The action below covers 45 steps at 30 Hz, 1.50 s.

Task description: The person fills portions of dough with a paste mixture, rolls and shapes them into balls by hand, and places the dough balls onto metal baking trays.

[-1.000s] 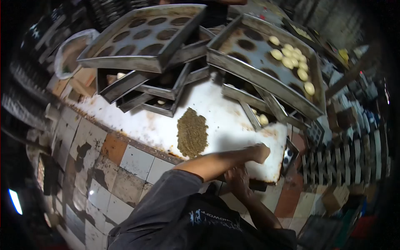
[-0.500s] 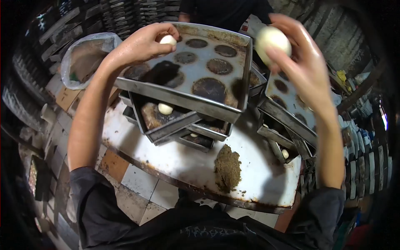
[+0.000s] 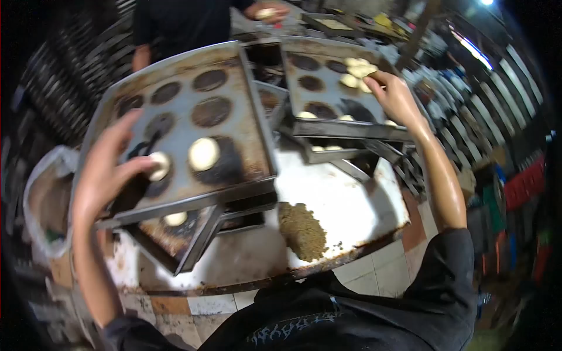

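My left hand [image 3: 108,167] is over the left metal tray [image 3: 257,158], its fingers apart. Beside its thumb tip lies a pale dough ball [image 3: 159,166]; whether they touch I cannot tell. A larger dough ball [image 3: 204,154] sits on a dark round spot of the same tray. My right hand [image 3: 395,96] reaches over the right metal tray [image 3: 351,127], fingertips pinched on a dough ball at the edge of a cluster of dough balls [image 3: 358,68]. More dough balls lie along that tray's near side.
Under both trays are more stacked trays, some with dough balls. A brown crumbly heap [image 3: 303,231] lies on the white table [image 3: 345,196]. A plastic-lined sack [image 3: 52,199] stands at left. Across the table, another person's hand [image 3: 266,11] holds a pale piece.
The view has swung right. Two dough balls now rest on the left tray, and my left hand has opened. My right hand has moved from mid-air to the cluster on the right tray.
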### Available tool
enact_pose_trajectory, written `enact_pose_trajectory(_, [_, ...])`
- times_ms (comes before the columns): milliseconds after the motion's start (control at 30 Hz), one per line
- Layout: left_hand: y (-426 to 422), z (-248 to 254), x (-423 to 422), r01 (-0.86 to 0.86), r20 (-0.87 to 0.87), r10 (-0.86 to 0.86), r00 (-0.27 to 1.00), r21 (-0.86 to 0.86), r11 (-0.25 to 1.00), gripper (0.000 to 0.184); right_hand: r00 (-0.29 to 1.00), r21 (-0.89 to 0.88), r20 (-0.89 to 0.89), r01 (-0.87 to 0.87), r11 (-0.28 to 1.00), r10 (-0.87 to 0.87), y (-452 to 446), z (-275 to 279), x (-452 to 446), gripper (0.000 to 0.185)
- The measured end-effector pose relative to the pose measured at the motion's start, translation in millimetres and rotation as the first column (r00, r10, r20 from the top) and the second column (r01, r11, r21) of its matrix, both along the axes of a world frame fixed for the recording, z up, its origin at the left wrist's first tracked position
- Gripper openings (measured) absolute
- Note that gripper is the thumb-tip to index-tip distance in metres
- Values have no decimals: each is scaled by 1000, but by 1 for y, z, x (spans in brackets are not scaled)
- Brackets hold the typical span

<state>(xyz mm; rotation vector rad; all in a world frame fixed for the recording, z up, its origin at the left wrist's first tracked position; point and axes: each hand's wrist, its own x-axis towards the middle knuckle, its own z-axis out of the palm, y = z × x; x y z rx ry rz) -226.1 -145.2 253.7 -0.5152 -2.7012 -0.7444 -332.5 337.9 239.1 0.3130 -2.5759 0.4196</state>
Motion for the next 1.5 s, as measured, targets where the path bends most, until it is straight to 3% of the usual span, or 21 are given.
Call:
enact_pose_trajectory(100, [7,30,65,-78,75,48,996,458,886,58,927,297,212,241,924,-310,117,-26,-52,30])
enact_pose_trajectory(200, [7,-24,134,398,-200,-347,916,546,737,47,822,536,330,241,809,-464,170,-60,-77,31])
enact_pose_trajectory(267, [28,-68,153,702,-60,-869,492,618,355,47,836,451,303,296,842,-457,186,-74,-97,32])
enact_pose_trajectory(333, [135,-139,218,266,-249,-93,964,922,281,36,875,328,264,315,891,-407,195,-80,-112,37])
enact_pose_trajectory(367, [150,-148,211,232,-175,-223,959,936,264,34,906,361,217,271,892,-363,205,-82,-123,35])
enact_pose_trajectory(433, [179,-165,199,138,0,-454,891,953,270,35,964,-380,266,94,920,12,223,-101,-142,27])
enact_pose_trajectory(467, [201,-176,206,-72,193,-354,915,942,327,36,951,-437,308,133,890,9,215,-91,-133,23])
enact_pose_trajectory(600, [308,-184,181,-51,62,-514,856,998,36,42,893,-483,-32,-406,776,448,120,-34,20,12])
enact_pose_trajectory(633, [334,-177,175,-62,16,-510,860,996,-72,52,922,-501,-54,-357,788,384,87,-42,81,12])
enact_pose_trajectory(667, [358,-176,174,-96,27,-485,874,988,-119,62,887,-200,-144,-461,865,439,78,-64,118,14])
enact_pose_trajectory(700, [378,-178,174,-192,51,-461,886,945,-265,51,813,29,-60,-579,815,579,70,-77,159,16])
enact_pose_trajectory(733, [387,-182,181,-359,240,-463,853,914,-189,52,567,74,41,-823,563,823,62,-95,183,17])
enact_pose_trajectory(767, [392,-194,191,-433,301,-473,828,879,-198,48,239,24,207,-971,239,949,54,-113,207,18])
enact_pose_trajectory(833, [400,-219,209,-523,339,-509,791,806,-277,39,34,-295,183,-952,87,982,57,-138,239,17])
enact_pose_trajectory(900, [421,-222,231,-363,351,-216,911,932,-17,36,-105,-456,132,-889,-33,986,44,-149,225,12])
enact_pose_trajectory(933, [433,-229,242,-428,320,-314,894,819,-383,39,125,-609,132,-772,180,983,24,-163,218,9])
enact_pose_trajectory(1033, [418,-226,246,-429,196,-454,869,756,-495,50,672,-715,-5,-520,466,741,-47,-217,164,11])
enact_pose_trajectory(1133, [391,-215,252,-430,168,-452,876,696,-575,54,684,-393,-187,-710,585,705,-70,-286,94,16])
enact_pose_trajectory(1200, [369,-224,256,-400,166,-401,901,675,-620,55,593,-278,227,-721,635,773,-66,-299,79,16])
enact_pose_trajectory(1400, [284,-246,264,-502,350,-388,852,757,-418,61,519,-212,458,-724,656,722,-7,-266,127,15])
enact_pose_trajectory(1500, [249,-264,250,-447,224,-520,824,821,-355,56,431,-510,675,-315,801,599,-2,-234,169,16])
